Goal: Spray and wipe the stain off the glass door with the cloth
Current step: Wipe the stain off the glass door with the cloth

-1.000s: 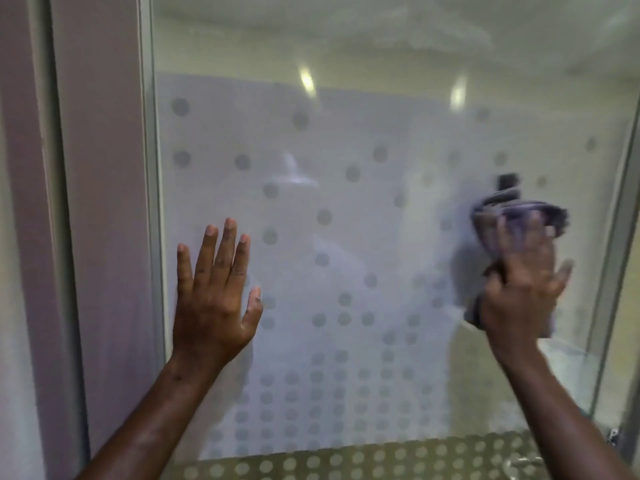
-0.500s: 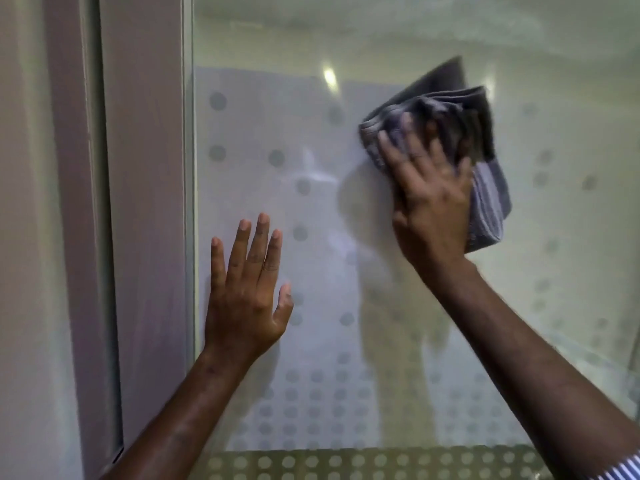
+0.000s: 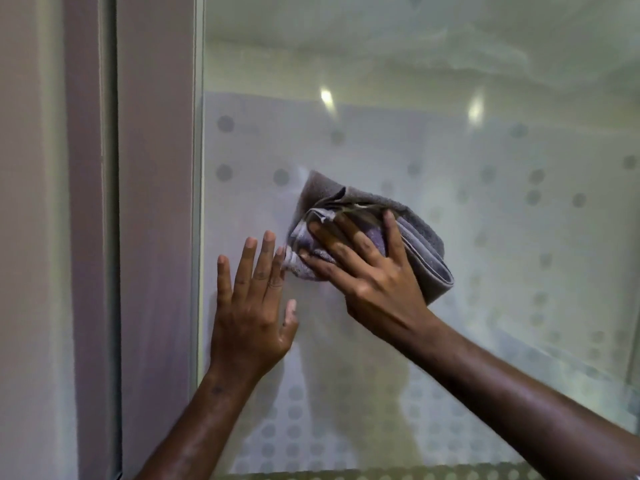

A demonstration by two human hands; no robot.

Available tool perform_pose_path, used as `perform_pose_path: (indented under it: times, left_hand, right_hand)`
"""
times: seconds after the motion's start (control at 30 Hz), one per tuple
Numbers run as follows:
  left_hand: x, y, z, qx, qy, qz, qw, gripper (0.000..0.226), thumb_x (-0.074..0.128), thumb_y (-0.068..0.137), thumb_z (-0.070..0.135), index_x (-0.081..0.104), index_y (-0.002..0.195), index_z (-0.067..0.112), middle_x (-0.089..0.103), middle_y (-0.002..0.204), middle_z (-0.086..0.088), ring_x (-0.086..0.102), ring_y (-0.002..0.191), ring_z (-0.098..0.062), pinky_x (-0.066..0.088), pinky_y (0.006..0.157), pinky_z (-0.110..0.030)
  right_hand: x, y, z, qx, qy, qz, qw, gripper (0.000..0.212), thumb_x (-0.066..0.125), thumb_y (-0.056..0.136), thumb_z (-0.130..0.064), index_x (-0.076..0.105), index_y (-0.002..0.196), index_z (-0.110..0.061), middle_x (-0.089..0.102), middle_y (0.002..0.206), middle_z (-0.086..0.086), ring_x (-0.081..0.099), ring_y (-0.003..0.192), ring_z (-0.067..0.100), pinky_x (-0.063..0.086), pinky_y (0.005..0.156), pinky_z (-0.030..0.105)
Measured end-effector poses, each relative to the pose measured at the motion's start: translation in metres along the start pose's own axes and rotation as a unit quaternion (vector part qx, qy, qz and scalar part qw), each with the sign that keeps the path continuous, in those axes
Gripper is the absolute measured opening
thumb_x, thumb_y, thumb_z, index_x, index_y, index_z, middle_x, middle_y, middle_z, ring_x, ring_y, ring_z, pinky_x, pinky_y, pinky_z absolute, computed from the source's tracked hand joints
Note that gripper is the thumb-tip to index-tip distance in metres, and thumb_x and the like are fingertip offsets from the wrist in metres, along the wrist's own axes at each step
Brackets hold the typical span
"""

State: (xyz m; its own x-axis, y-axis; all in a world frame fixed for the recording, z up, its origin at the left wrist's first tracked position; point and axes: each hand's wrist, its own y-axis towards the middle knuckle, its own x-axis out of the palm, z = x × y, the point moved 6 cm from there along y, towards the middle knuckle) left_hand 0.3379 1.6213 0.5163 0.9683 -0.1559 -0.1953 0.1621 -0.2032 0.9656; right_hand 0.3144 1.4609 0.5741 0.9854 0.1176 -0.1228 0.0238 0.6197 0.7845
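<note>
While your right hand [image 3: 372, 271] presses the bunched grey cloth [image 3: 412, 233] flat-fingered against the glass door [image 3: 485, 202], near its left edge, your left hand [image 3: 251, 308] lies open on the pane just beside it, apparently to steady the door. No stain is discernible.

Nubby grey terry cloth [image 3: 420, 237], glossy frosted dotted glass door [image 3: 485, 237]

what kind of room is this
Most likely a bathroom, at a shower enclosure. The frosted, dotted glass door sits in a pale frame, and a faint shower-head shape shows through it. The right hand presses a cloth on it.
</note>
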Motion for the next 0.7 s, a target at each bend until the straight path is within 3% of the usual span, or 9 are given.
perform_pose_path:
  times: [0.07, 0.17, 0.33, 0.47, 0.7]
  left_hand:
    - [0.0, 0.002, -0.001, -0.003, 0.004, 0.005, 1.0, 0.079, 0.054, 0.088, 0.03, 0.029, 0.157, 0.003, 0.02, 0.168, -0.018, 0.017, 0.157, -0.037, 0.016, 0.123, -0.067]
    - [0.001, 0.002, -0.001, -0.005, 0.007, 0.006, 1.0, 0.079, 0.052, 0.088, 0.031, 0.027, 0.158, 0.003, 0.02, 0.168, -0.018, 0.017, 0.157, -0.037, 0.014, 0.124, -0.065]
    - [0.001, 0.002, -0.003, -0.006, 0.013, 0.002, 1.0, 0.081, 0.051, 0.086, 0.029, 0.026, 0.159, 0.005, 0.019, 0.168, -0.017, 0.016, 0.157, -0.036, 0.014, 0.125, -0.064]
    - [0.002, 0.0, -0.005, -0.004, 0.008, 0.013, 1.0, 0.075, 0.049, 0.09, 0.031, 0.031, 0.157, 0.003, 0.025, 0.166, -0.019, 0.021, 0.155, -0.038, 0.015, 0.123, -0.066]
    - [0.001, -0.003, -0.004, 0.004, -0.007, 0.027, 1.0, 0.075, 0.051, 0.091, 0.031, 0.03, 0.157, 0.003, 0.022, 0.168, -0.018, 0.019, 0.156, -0.036, 0.014, 0.124, -0.066]
  right_hand:
    - [0.002, 0.029, 0.011, 0.054, -0.015, 0.019, 0.998, 0.065, 0.056, 0.095, -0.002, 0.049, 0.153, -0.031, 0.042, 0.163, 0.002, 0.032, 0.155, 0.029, 0.017, 0.119, 0.073]
    - [0.002, 0.073, 0.017, 0.097, 0.011, 0.029, 0.995, 0.071, 0.058, 0.09, -0.002, 0.047, 0.154, -0.032, 0.04, 0.165, 0.002, 0.03, 0.156, 0.03, 0.012, 0.119, 0.074]
    - [0.006, 0.096, 0.011, 0.037, 0.034, -0.01, 0.999, 0.06, 0.051, 0.1, -0.012, 0.045, 0.154, -0.037, 0.035, 0.167, -0.002, 0.024, 0.158, 0.028, 0.011, 0.119, 0.075]
    - [0.003, 0.06, 0.004, 0.0, 0.05, -0.026, 0.998, 0.057, 0.05, 0.101, -0.013, 0.047, 0.153, -0.035, 0.036, 0.166, -0.001, 0.025, 0.158, 0.027, 0.009, 0.12, 0.074]
    - [0.004, -0.078, -0.008, 0.056, 0.02, -0.022, 0.998, 0.068, 0.051, 0.092, 0.003, 0.053, 0.15, -0.032, 0.044, 0.161, 0.0, 0.043, 0.149, 0.028, 0.026, 0.115, 0.073]
